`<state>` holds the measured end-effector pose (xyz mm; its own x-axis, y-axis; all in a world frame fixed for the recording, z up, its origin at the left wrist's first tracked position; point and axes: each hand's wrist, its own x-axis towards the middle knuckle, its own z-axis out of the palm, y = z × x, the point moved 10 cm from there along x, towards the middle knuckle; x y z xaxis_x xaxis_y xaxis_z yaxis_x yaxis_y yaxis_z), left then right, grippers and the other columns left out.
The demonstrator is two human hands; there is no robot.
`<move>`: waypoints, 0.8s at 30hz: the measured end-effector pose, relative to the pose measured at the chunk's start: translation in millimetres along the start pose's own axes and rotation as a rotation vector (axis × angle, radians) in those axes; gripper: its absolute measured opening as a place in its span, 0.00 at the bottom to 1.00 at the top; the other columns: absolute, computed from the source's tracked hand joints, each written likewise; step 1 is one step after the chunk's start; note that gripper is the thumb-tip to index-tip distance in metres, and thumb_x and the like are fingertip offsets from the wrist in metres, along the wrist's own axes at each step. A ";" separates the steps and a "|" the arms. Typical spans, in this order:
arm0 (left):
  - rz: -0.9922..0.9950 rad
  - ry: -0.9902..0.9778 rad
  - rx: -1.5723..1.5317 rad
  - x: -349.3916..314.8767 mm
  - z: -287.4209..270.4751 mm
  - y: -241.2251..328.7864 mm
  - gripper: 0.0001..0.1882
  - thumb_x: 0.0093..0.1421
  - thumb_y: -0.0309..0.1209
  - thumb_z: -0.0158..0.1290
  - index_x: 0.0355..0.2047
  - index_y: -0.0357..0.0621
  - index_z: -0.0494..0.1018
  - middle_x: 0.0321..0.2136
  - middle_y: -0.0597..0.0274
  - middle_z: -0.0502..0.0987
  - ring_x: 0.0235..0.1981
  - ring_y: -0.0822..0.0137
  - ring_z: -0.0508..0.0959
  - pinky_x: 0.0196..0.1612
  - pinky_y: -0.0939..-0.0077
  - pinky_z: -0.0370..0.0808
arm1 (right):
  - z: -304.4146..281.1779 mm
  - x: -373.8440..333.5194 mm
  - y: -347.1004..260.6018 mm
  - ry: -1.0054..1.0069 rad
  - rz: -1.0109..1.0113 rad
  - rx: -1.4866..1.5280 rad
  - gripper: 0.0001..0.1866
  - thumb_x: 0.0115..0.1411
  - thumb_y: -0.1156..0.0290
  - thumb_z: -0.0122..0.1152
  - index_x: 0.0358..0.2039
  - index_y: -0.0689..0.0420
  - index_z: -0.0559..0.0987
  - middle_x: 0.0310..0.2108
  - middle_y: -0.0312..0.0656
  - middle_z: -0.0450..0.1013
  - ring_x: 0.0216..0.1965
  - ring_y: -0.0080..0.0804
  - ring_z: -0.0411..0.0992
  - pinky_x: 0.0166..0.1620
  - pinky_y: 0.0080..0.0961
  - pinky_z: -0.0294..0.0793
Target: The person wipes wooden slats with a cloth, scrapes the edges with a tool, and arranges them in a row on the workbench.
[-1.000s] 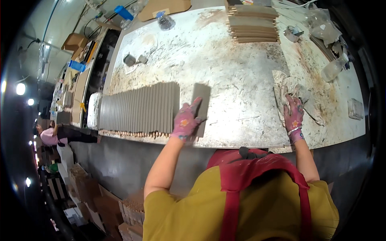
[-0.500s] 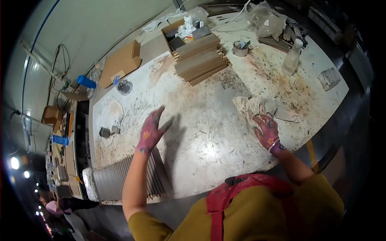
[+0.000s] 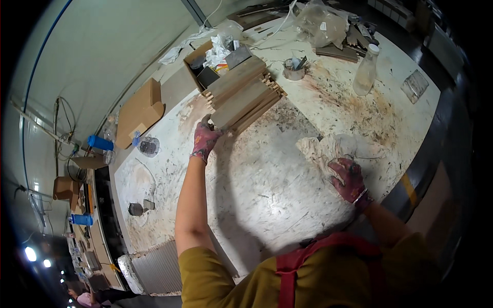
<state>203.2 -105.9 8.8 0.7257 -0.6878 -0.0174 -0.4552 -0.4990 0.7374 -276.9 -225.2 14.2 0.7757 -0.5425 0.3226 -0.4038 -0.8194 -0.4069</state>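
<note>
My left hand (image 3: 206, 139), in a pink patterned glove, reaches out to the near left end of a stack of flat brown wooden boards (image 3: 241, 105). Its fingers and thumb close round the end of one board there; the exact contact is small. In a matching glove, my right hand (image 3: 350, 179) rests on a crumpled off-white rag (image 3: 321, 152) at the right of the table, its fingers curled into the cloth.
Behind the boards stands an open carton (image 3: 192, 69) of scraps. A tin (image 3: 294, 71), a clear bottle (image 3: 364, 72) and a plastic bag (image 3: 323, 25) stand farther right. Grooved strips (image 3: 156, 269) lie at the near left of the stained white table (image 3: 267, 174).
My left hand has moved forward from above the open tabletop to the end of the board stack. My right hand stays at the rag. The whole view has shifted a little.
</note>
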 end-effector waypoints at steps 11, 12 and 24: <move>0.065 -0.044 -0.378 -237.7 56.7 104.5 0.31 0.49 0.31 0.61 0.51 0.40 0.61 0.43 0.60 0.70 0.44 0.65 0.73 0.48 0.74 0.72 | -64.0 46.9 -30.8 0.145 0.079 0.456 0.22 0.56 0.67 0.56 0.52 0.56 0.73 0.48 0.48 0.71 0.50 0.46 0.70 0.56 0.39 0.65; 0.074 0.007 -0.402 -261.6 66.2 103.4 0.30 0.50 0.31 0.60 0.51 0.41 0.60 0.43 0.60 0.70 0.42 0.65 0.73 0.46 0.74 0.73 | -65.0 57.8 -83.6 0.106 -0.163 0.418 0.23 0.56 0.65 0.56 0.53 0.54 0.73 0.49 0.47 0.71 0.50 0.45 0.70 0.55 0.39 0.66; 0.045 0.055 -0.306 -341.4 117.9 76.4 0.32 0.42 0.26 0.66 0.47 0.36 0.64 0.40 0.57 0.72 0.41 0.65 0.76 0.41 0.74 0.75 | 4.1 19.8 66.2 -0.133 0.072 -0.194 0.20 0.56 0.66 0.56 0.51 0.49 0.72 0.37 0.45 0.73 0.29 0.36 0.75 0.29 0.31 0.77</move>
<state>-140.1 28.7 -8.5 0.7389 -0.6720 0.0499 -0.3167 -0.2810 0.9060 -286.3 -289.4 -9.8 0.7936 -0.5818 0.1781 -0.5357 -0.8069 -0.2490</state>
